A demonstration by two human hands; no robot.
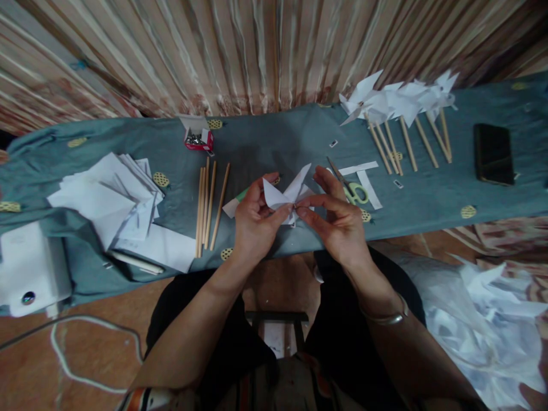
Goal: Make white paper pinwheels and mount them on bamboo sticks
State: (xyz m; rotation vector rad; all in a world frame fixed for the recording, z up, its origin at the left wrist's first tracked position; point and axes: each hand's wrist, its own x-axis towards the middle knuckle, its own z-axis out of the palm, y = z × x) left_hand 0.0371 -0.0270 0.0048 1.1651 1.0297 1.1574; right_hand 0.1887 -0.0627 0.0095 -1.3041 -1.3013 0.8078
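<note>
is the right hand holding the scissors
No, the scissors lie on the cloth while the right hand touches the folded paper.

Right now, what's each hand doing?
Left hand: closed, holding the folded white paper.
Right hand: thumb and forefinger closed at its centre; what they pinch can't be told.

The white paper pinwheel (280,198) has its points folded toward a gathered centre, with 2 sharp blades spreading upward and apart. It is held over the tabletop (274,137), close to the near edge.
</note>
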